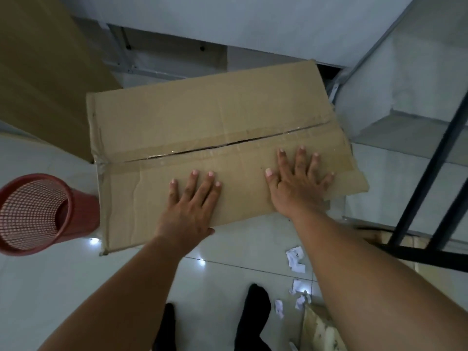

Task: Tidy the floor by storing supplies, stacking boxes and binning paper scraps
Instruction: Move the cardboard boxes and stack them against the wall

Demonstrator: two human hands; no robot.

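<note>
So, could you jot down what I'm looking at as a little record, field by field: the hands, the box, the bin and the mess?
left hand: flat, fingers spread, on the near flap of the cardboard box
right hand: flat, fingers spread, on the same flap, further right
cardboard box: flaps closed, taped middle seam split open
red mesh bin: just left of the box, no scraps visible inside
paper scraps: loose on the tiled floor, by the right forearm
left to do: scraps not yet binned

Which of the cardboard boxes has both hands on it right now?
The centre box with the split taped seam: left hand and right hand press flat on it. The upper-left box is untouched.
</note>
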